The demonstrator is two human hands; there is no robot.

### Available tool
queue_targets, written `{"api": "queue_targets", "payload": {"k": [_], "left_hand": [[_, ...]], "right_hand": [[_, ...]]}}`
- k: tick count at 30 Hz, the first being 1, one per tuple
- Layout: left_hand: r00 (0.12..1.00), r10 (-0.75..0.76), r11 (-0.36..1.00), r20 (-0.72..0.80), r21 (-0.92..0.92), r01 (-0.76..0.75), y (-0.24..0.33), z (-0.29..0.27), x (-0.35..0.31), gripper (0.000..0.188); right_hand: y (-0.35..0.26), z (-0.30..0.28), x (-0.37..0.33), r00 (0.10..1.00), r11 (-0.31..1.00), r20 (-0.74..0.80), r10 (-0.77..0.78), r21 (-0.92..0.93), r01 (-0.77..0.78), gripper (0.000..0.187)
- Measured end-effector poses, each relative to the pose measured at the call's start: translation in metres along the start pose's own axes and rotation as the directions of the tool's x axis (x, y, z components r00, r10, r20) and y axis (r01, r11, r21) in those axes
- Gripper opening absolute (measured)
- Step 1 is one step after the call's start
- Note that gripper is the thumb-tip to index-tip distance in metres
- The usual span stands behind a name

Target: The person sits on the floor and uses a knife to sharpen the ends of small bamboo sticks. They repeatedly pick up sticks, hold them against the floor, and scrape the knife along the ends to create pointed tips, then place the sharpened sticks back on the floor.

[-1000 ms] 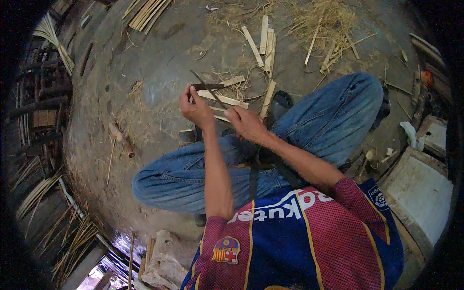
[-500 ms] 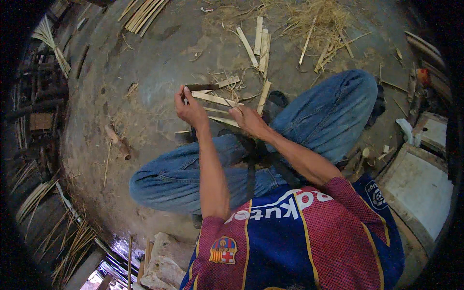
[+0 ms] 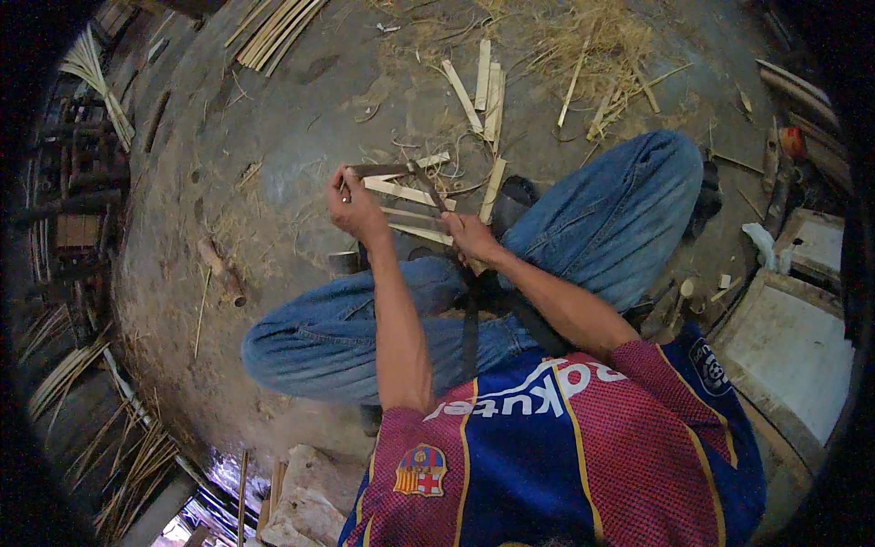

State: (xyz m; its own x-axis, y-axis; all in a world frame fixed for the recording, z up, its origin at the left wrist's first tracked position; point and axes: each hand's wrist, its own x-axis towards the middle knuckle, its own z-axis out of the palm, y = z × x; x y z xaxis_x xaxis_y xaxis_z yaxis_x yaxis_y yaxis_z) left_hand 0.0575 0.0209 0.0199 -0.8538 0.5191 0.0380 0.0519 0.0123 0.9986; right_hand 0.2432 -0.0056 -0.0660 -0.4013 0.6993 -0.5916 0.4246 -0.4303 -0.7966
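Just right of our left hand (image 3: 358, 208), the dark strip (image 3: 383, 170) lies crosswise, one end pinched in that hand, while our right hand (image 3: 472, 237), below its free end, closes round what looks like a knife (image 3: 431, 190) slanting toward it.

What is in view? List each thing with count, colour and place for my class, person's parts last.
Knife: one, dark, upper middle
Flat strip: one, dark brown, left of the knife
Wooden slats: several, pale, floor, upper middle
Shavings: one pile, straw-coloured, floor, upper right
Thin sticks: one bundle, pale, floor, top left
Short log: one, brown, floor, left
Splayed strips: one bundle, pale, far upper left
Framed panels: two, whitish, right edge
Sack-like thing: one, off-white, bottom, left of centre
Clutter: uncountable, dark, left edge
Jeans: one pair, blue, centre
Shirt: one, maroon and blue, bottom
Left hand: one, bare, holding the strip
Right hand: one, bare, holding the knife
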Motion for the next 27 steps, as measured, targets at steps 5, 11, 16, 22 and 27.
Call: {"api": "queue_targets", "payload": {"k": [5, 11, 16, 22, 27], "left_hand": [[0.989, 0.134, 0.989, -0.062, 0.074, -0.129, -0.003, -0.008, 0.004, 0.017], [0.974, 0.218, 0.918, -0.063, 0.353, -0.182, 0.003, -0.006, 0.005, 0.021], [0.972, 0.198, 0.933, -0.124, 0.327, -0.148, 0.005, -0.004, 0.003, 0.027], [0.970, 0.193, 0.900, -0.149, 0.422, -0.114, 0.005, -0.002, 0.001, 0.029], [0.965, 0.203, 0.932, -0.166, 0.334, -0.139, 0.001, 0.002, 0.007, 0.029]], "right_hand": [[-0.026, 0.001, -0.014, 0.985, 0.953, 0.080, 0.153, 0.253, -0.169, 0.050], [-0.021, 0.004, -0.011, 0.983, 0.981, -0.044, -0.177, -0.091, 0.172, 0.046], [-0.065, 0.012, -0.035, 0.932, 0.923, -0.040, -0.360, -0.162, 0.349, 0.045], [-0.057, 0.018, -0.036, 0.931, 0.931, -0.054, -0.362, -0.076, 0.357, 0.040], [-0.052, 0.013, -0.024, 0.938, 0.926, -0.077, -0.338, -0.208, 0.316, 0.040]]}}
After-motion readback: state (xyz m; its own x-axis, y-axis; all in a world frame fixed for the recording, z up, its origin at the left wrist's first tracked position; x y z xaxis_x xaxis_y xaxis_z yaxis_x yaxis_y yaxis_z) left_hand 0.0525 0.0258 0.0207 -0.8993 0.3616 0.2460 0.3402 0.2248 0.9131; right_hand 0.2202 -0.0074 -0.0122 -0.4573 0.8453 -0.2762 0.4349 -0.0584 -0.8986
